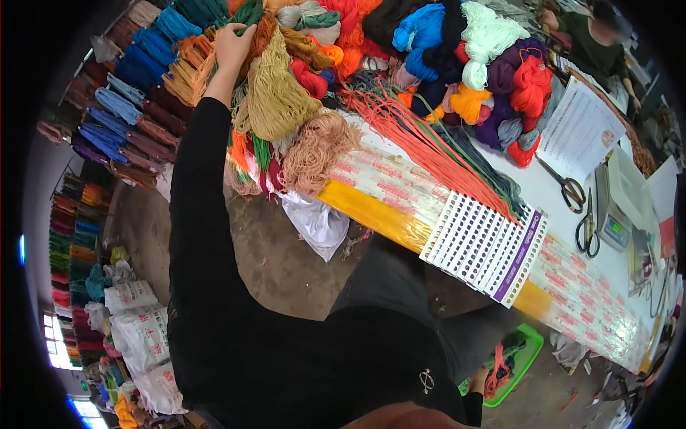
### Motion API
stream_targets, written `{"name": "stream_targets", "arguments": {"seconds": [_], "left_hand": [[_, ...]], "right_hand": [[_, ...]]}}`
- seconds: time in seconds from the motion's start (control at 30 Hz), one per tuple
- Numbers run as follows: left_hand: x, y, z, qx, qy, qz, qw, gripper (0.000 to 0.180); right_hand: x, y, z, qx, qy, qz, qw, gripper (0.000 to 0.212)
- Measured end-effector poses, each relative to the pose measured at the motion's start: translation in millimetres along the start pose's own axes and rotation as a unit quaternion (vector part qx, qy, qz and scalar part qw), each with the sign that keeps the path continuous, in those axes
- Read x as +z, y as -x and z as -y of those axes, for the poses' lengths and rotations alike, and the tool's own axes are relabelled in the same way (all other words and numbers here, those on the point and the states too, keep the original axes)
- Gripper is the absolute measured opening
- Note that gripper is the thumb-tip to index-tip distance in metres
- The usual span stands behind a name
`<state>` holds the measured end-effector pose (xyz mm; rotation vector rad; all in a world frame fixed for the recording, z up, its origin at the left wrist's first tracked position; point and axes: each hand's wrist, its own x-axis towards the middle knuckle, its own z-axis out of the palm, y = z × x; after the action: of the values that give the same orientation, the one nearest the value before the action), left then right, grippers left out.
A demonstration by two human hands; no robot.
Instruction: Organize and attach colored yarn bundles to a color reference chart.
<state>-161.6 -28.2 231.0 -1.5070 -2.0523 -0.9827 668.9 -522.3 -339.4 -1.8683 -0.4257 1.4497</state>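
Left hand (232, 44) reaches far up, fingers closed on tan yarn skein (275, 93) in heap at bench (572, 193) end. Right hand (479, 379) low, on orange strands (496, 368); grip unclear. Skein not yet pulled free.

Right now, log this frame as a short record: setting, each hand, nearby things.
setting: table heaped with coloured yarn skeins
left hand: stretched far out, fingers on the skeins beside a tan yarn bundle
right hand: low by the green basket, holding orange strands
nearby: colour sample card, scissors, scale
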Motion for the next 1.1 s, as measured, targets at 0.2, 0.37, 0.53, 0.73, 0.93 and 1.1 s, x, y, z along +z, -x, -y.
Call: {"name": "stream_targets", "arguments": {"seconds": [0.2, 0.37, 0.53, 0.73, 0.93, 1.1], "left_hand": [[-22.4, -13.3, 6.1, 0.056, -0.045, -0.080, 0.994, 0.045], [-77.0, -0.4, -33.7, -0.018, -0.108, -0.159, 0.981, 0.043], [-69.5, -23.6, -0.8, -0.080, -0.104, -0.168, 0.977, 0.047], [-6.6, -53.9, -14.5, 0.123, -0.186, -0.080, 0.972, 0.051], [14.6, -25.9, -2.1, 0.112, -0.020, -0.132, 0.985, 0.041], [-49.3, 19.5, -32.8, -0.067, 0.513, -0.231, 0.824, 0.023]], "right_hand": [[13.7, 19.1, 16.0, -0.005, 0.016, -0.024, 1.000, 0.014], [8.6, 16.0, 13.7, 0.017, 0.032, -0.009, 0.999, 0.013], [5.1, 19.0, 25.6, 0.087, 0.022, -0.044, 0.995, 0.020], [-5.0, 6.9, 15.3, 0.070, 0.001, -0.061, 0.996, 0.021], [-1.7, 23.9, 24.0, 0.018, 0.090, -0.097, 0.991, 0.013], [40.3, 81.0, 122.7, -0.294, 0.267, -0.267, 0.878, 0.023]]}}
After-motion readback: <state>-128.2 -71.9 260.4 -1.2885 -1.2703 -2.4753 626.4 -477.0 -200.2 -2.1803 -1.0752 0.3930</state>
